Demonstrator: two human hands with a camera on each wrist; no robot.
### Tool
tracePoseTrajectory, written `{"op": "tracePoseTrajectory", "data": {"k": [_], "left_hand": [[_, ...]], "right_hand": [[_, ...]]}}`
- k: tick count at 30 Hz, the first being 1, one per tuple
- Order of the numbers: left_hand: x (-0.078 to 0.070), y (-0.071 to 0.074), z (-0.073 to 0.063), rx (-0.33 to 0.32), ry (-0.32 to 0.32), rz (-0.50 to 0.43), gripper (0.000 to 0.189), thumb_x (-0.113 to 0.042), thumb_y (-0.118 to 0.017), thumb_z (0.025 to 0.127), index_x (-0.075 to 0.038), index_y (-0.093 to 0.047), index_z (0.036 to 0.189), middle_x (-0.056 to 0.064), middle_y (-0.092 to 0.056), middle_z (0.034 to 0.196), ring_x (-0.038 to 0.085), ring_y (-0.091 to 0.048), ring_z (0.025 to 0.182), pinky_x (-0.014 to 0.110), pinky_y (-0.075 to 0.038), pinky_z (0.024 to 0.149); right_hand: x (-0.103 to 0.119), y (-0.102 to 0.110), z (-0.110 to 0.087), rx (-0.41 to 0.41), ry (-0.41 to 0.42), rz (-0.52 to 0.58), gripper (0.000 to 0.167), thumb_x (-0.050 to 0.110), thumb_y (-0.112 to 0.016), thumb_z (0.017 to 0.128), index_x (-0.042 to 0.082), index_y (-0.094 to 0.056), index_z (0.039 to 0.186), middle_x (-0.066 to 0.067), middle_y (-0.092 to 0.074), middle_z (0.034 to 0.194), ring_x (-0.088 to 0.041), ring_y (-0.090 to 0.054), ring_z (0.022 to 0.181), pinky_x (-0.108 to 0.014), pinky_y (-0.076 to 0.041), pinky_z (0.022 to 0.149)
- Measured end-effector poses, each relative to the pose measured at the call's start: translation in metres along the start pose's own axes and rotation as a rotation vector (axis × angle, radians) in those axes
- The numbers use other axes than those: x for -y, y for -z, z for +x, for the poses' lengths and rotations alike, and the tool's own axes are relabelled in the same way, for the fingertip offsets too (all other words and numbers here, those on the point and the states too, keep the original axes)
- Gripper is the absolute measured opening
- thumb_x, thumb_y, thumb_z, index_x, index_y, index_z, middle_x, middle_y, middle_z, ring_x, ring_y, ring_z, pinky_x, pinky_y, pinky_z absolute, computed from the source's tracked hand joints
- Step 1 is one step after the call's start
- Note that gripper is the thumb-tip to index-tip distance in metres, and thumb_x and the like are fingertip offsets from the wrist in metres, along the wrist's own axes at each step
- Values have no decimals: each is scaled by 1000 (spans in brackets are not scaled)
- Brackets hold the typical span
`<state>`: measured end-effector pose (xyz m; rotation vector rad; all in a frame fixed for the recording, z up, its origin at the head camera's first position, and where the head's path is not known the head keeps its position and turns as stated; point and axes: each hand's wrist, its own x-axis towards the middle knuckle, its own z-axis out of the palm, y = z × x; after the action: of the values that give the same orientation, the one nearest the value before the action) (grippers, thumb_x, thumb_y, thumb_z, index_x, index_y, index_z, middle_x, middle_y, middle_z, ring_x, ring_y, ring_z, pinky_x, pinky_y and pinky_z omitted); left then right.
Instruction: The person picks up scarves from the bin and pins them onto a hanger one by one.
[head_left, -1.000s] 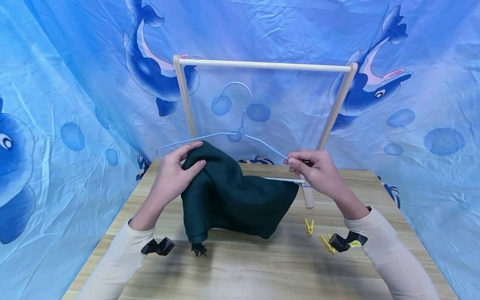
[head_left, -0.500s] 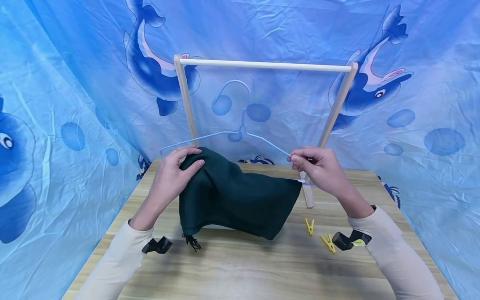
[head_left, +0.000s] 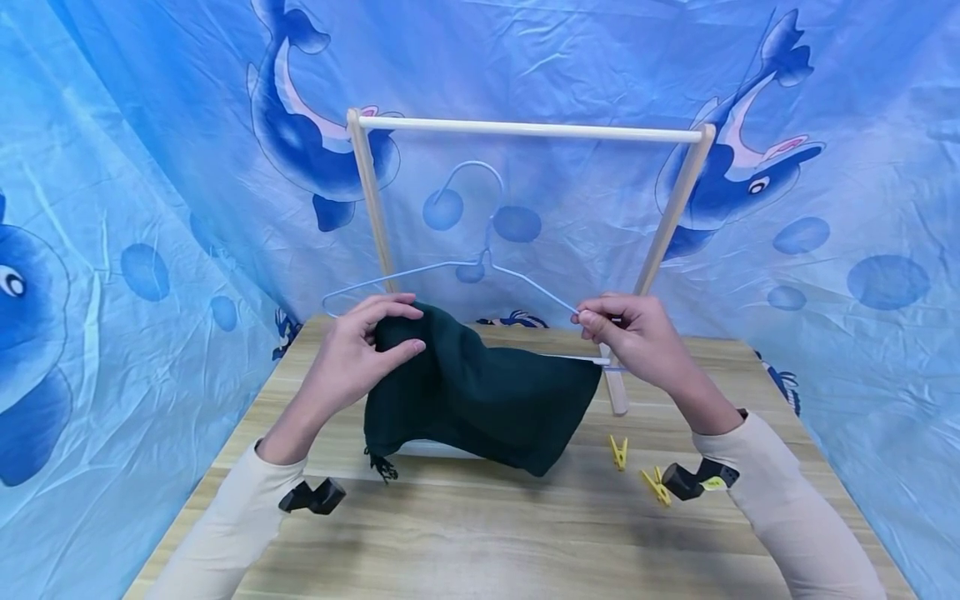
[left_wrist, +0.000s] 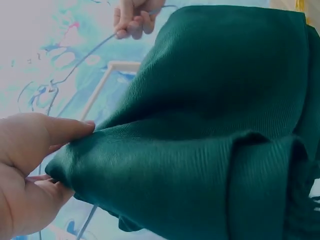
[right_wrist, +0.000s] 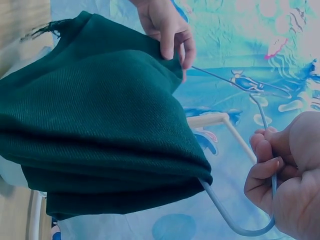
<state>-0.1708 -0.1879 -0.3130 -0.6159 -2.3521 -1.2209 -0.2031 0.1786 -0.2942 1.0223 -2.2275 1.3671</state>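
Observation:
A dark green fringed scarf (head_left: pixel 487 400) hangs folded over the lower bar of a pale blue wire hanger (head_left: pixel 435 267). My left hand (head_left: pixel 356 346) pinches the scarf's upper left part between thumb and fingers; in the left wrist view the cloth (left_wrist: pixel 150 165) bunches to a point at that hand (left_wrist: pixel 30 165). My right hand (head_left: pixel 626 333) holds the hanger by its right corner, fingers curled round the wire, as the right wrist view shows of the hand (right_wrist: pixel 300 170) and the bent wire (right_wrist: pixel 240 227). The scarf hides most of the hanger's lower bar.
Behind the hanger stands a wooden rack with a white top rail (head_left: pixel 525 129). Two yellow clothespins (head_left: pixel 618 452) lie on the wooden table (head_left: pixel 480 542) at right. Something whitish (head_left: pixel 438 450) shows under the scarf, mostly hidden. A blue dolphin-print curtain (head_left: pixel 570 50) surrounds the table.
My left hand has shifted slightly right with its part of the scarf, and the fringed end has risen. The hanger tilts a little differently. My right hand keeps its hold on the wire.

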Motion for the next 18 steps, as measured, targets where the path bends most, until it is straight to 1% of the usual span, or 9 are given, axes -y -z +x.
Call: {"op": "tracePoseTrajectory", "data": {"k": [2, 5, 7, 9, 11, 13, 15, 16, 18], "left_hand": [[-3, -1, 0, 10, -44, -11, 28, -6, -78, 91, -11, -74, 118, 5, -61, 141, 24, -56, 130, 29, -55, 93], [-7, -3, 1, -11, -146, -3, 30, 5, -75, 89, -10, -75, 116, 8, -61, 139, 24, -55, 131, 16, -49, 92], [-9, -4, 2, -39, -215, 4, 32, 12, -73, 88, -8, -76, 113, 9, -61, 136, 24, -55, 131, 15, -46, 95], [-12, -6, 4, -67, -271, 3, 31, 15, -71, 87, -7, -77, 108, 9, -62, 131, 24, -55, 130, 16, -43, 103], [-14, -7, 5, -102, -315, -6, 28, 16, -70, 87, -5, -78, 103, 10, -63, 124, 24, -57, 124, 17, -44, 101], [-17, -6, 6, -137, -346, -23, 24, 16, -70, 87, -3, -78, 98, 11, -63, 119, 26, -58, 118, 17, -46, 95], [-18, -5, 7, -164, -364, -41, 20, 16, -71, 87, -1, -77, 95, 12, -62, 114, 27, -59, 112, 16, -48, 90], [-18, -5, 7, -173, -362, -52, 19, 15, -71, 86, 0, -77, 95, 13, -63, 114, 28, -60, 111, 16, -49, 87], [-18, -3, 7, -183, -332, -69, 16, 13, -72, 87, 0, -76, 96, 12, -65, 113, 26, -61, 109, 15, -51, 84]], "right_hand": [[0, -1, 0, -2, -1, -3, 15, -6, -61, 99, -5, -76, 100, -11, -67, 81, -12, -57, 67, -20, -50, 60], [-1, -3, 0, -3, 2, -8, 15, -6, -61, 98, -5, -76, 100, -12, -67, 81, -12, -57, 67, -20, -50, 59], [-1, -4, 0, 0, 3, -8, 15, -6, -62, 98, -5, -76, 99, -13, -67, 81, -12, -58, 67, -20, -51, 60], [-2, -6, 0, 5, 4, -10, 14, -7, -62, 98, -6, -76, 99, -13, -68, 81, -12, -59, 68, -20, -52, 61], [-3, -7, 0, 10, 3, -12, 14, -7, -62, 97, -6, -76, 99, -14, -68, 81, -11, -59, 68, -20, -52, 62], [-4, -9, 0, 14, 2, -19, 14, -7, -63, 97, -5, -76, 98, -13, -68, 81, -11, -60, 69, -20, -53, 62], [-4, -10, 0, 18, 1, -19, 13, -8, -63, 97, -6, -76, 97, -13, -68, 81, -12, -61, 69, -20, -53, 63], [-5, -10, 0, 18, -1, -19, 13, -8, -63, 96, -6, -76, 97, -13, -68, 81, -13, -61, 69, -20, -53, 63], [-5, -10, -1, 15, -3, -17, 14, -8, -63, 97, -5, -76, 97, -11, -68, 81, -13, -60, 68, -20, -53, 63]]}}
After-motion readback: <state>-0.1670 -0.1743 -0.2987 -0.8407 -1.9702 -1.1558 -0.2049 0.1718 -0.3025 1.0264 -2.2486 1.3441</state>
